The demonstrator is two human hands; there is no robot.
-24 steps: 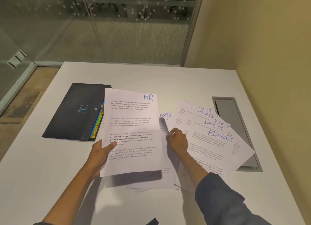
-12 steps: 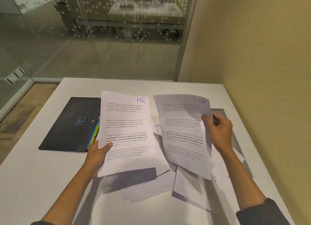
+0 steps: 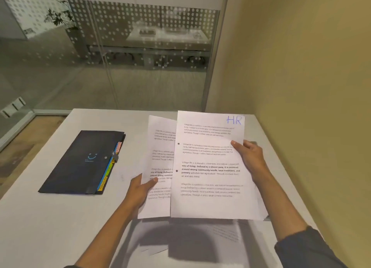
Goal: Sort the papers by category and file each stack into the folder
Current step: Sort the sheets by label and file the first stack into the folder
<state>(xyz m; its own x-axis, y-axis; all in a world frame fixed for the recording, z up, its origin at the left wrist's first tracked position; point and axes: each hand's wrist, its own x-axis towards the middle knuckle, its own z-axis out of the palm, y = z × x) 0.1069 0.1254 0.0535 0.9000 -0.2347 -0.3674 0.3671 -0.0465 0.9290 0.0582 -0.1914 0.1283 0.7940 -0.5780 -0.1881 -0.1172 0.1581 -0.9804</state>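
Now two sheets up: my left hand pinches one page, my right hand grips the HR sheet; one folder lies closed.

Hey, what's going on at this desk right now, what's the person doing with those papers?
A person is sorting papers. The right hand holds a sheet marked HR overlapping a second sheet gripped by the left hand, both lifted above the white table. More loose papers lie underneath. The dark folder with coloured tabs lies closed to the left, with nothing being filed yet.
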